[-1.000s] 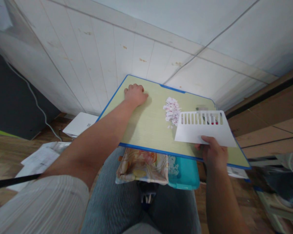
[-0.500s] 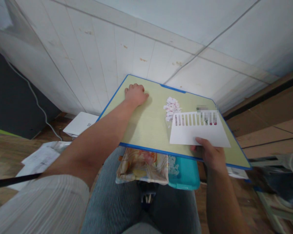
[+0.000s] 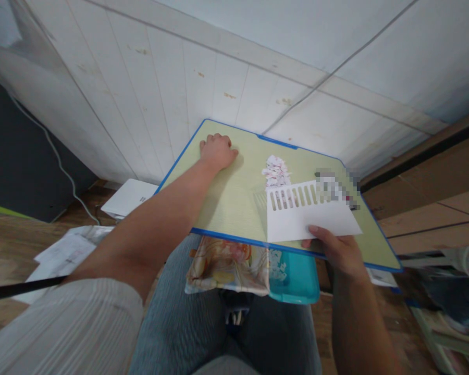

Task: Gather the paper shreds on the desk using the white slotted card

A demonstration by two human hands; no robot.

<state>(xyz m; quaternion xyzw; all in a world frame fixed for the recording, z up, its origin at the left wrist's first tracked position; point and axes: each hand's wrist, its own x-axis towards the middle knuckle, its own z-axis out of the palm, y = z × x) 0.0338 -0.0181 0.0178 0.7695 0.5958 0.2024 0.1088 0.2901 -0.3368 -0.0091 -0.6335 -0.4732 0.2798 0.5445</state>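
My right hand (image 3: 342, 250) pinches the lower edge of a white card (image 3: 297, 224) with a row of long slots along its top, thumb above and fingers beneath. The card is held over the right part of a pale yellow board with a blue rim (image 3: 234, 203). Just behind the card lies a heap of small white and pink paper pieces (image 3: 277, 171). My left hand (image 3: 217, 151) rests near the board's far left corner, fingers slightly bent and thumb apart, holding nothing. A pixelated patch hides what lies at the board's far right.
Under the board's near edge sit a patterned pouch (image 3: 230, 268) and a turquoise plastic tray (image 3: 299, 276), above my lap. A white panelled wall (image 3: 172, 88) stands behind. Papers (image 3: 64, 252) and a white box (image 3: 128, 198) lie left; brown boxes (image 3: 433, 192) are at right.
My right hand has moved the slotted card slightly left and toward me, turning it a little. More of the far right area shows. My left hand has not moved.
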